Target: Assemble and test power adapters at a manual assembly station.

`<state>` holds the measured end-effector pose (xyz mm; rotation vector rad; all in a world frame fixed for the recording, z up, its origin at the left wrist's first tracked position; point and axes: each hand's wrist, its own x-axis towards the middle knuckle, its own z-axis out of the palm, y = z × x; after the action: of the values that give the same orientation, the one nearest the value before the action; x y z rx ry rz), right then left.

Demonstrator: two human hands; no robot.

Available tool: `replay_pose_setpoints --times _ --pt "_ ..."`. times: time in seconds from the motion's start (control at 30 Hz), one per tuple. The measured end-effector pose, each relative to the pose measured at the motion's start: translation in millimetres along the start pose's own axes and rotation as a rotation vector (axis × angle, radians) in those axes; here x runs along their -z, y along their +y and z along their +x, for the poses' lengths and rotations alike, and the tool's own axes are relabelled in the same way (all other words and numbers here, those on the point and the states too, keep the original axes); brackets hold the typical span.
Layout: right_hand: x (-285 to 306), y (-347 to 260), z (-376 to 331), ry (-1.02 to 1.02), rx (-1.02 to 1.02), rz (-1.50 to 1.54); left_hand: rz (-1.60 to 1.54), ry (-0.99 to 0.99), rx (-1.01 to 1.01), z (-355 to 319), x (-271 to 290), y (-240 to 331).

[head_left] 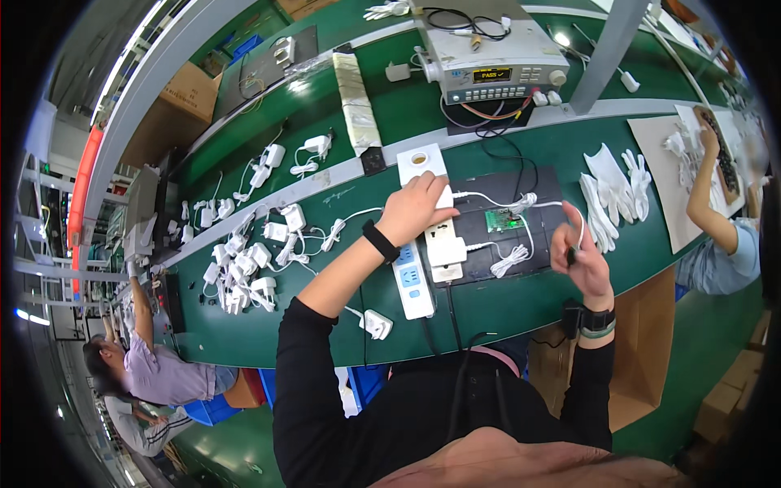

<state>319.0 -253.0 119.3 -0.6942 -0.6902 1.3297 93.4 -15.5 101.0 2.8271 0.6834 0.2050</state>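
2 hands: left hand (416, 207) curls over a smooth white plastic adapter (443, 198); right hand (579, 259) pinches a thin white cable (561, 204).

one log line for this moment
left hand: on white plastic charger | right hand: grip on white cable | green bench

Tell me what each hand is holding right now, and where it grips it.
The left hand presses down on a white charger at the power strip, gripping its body from above. The right hand pinches a white cable near its end.
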Motion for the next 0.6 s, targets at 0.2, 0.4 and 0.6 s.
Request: replay_pose_setpoints --times 0.2,0.4,0.6 --pt "46.6 26.9 41.4 0.106 0.239 -1.453 -0.057 0.386 -0.186 -16.0 18.6 -10.9" --pt "42.1 47.4 54.5 0.114 0.204 -1.102 -0.645 -0.279 -0.039 -52.9 31.6 14.0" --pt "30.4 46.4 53.0 0.309 0.068 -0.516 -1.033 -0.329 0.008 -58.1 19.5 10.5"
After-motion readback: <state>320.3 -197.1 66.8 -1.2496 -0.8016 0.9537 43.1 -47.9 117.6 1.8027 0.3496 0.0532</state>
